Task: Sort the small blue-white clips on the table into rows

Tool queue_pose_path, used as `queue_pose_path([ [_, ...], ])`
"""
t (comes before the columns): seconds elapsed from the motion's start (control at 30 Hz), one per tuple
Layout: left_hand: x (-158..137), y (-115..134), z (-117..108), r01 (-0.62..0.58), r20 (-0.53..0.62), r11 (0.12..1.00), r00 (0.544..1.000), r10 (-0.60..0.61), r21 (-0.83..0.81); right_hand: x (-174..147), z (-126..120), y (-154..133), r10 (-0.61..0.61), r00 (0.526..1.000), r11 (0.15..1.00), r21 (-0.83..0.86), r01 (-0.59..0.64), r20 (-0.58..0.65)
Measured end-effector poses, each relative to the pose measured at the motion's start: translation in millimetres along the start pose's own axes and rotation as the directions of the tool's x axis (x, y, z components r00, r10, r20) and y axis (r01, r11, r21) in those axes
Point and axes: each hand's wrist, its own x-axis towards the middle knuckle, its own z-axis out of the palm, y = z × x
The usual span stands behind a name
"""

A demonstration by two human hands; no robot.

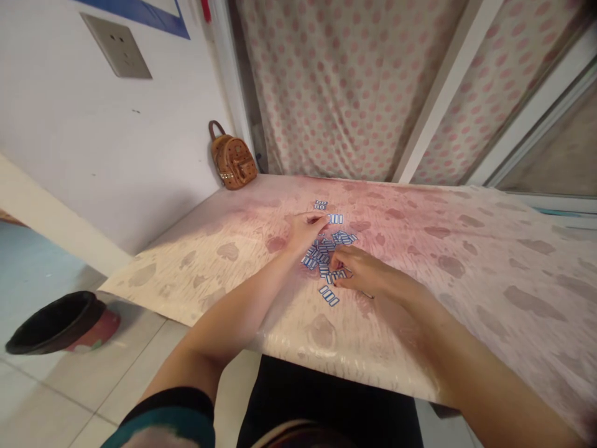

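Observation:
My left hand (305,227) is closed, its thumb and fingertips pinching a short strip of blue-and-white labels (336,219). Just below it, a loose pile of similar label pieces (319,254) lies on the table, some overlapping. Over the right side of that pile, my right hand (357,269) has its fingers curled in. A thin dark object (367,295) shows under its palm; what the fingers hold is too small to make out. Nearer me lies a separate label strip (329,296). A small group of labels (320,205) sits beyond my left hand.
The table (466,298) has a patterned cover. A small brown backpack (234,162) stands at its far left corner against the wall. Behind hangs a dotted curtain (336,87). A dark-lined bin (65,323) is on the floor at the left.

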Motion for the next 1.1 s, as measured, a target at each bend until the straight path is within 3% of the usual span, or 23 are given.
queue_pose_path([
  [0.33, -3, 2, 3, 0.004, 0.008, 1.0, 1.0, -0.004, -0.006, -3, 2, -7, 0.061, 0.997, 0.997, 0.045, -0.064, 0.053],
  [0.5, -3, 1, 3, -0.009, 0.01, 1.0, 1.0, 0.009, -0.001, 0, 2, -4, 0.04, 0.999, 0.998, 0.047, -0.04, 0.006],
  [0.6, -2, 1, 2, -0.016, 0.009, 1.0, 1.0, 0.016, -0.007, 3, -3, -4, 0.081, 0.992, 0.995, 0.063, -0.076, -0.094],
  [0.7, -1, 0, 3, -0.034, 0.016, 0.999, 0.999, 0.034, 0.006, 4, -8, 1, 0.174, 0.952, 0.978, 0.158, -0.136, -0.254],
  [0.83, 1, -5, 3, -0.038, 0.056, 0.998, 0.998, 0.036, 0.049, 4, -12, 10, 0.308, 0.849, 0.932, 0.315, -0.179, -0.429],
  [1.0, 1, -13, 5, -0.09, 0.119, 0.993, 0.99, 0.081, 0.073, 3, -17, 10, 0.417, 0.777, 0.88, 0.423, -0.215, -0.472],
  [1.1, -2, -14, 7, -0.112, 0.153, 0.989, 0.984, 0.097, 0.096, 1, -21, 5, 0.471, 0.731, 0.868, 0.406, -0.284, -0.494],
])
